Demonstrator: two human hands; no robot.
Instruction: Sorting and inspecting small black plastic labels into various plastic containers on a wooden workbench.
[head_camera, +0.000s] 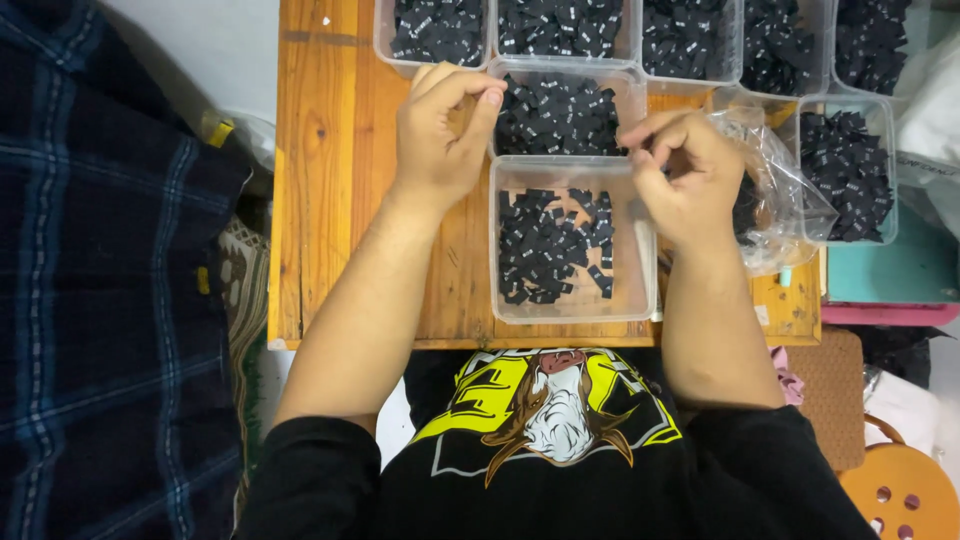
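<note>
1. My left hand (440, 135) curls, fingertips pinched on the clear plastic tub's (572, 300) corner.
2. My right hand (685, 175) is closed, gripping a crinkly plastic bag (790, 195).
3. Small black fabric tags (550, 245) lie inside that tub on the wooden table (320, 200).

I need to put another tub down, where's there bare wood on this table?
Bare wood runs down the table's left strip, between its left edge and the left hand. The back row of tubs and the right side, around the plastic bag and right hand, are crowded.
</note>
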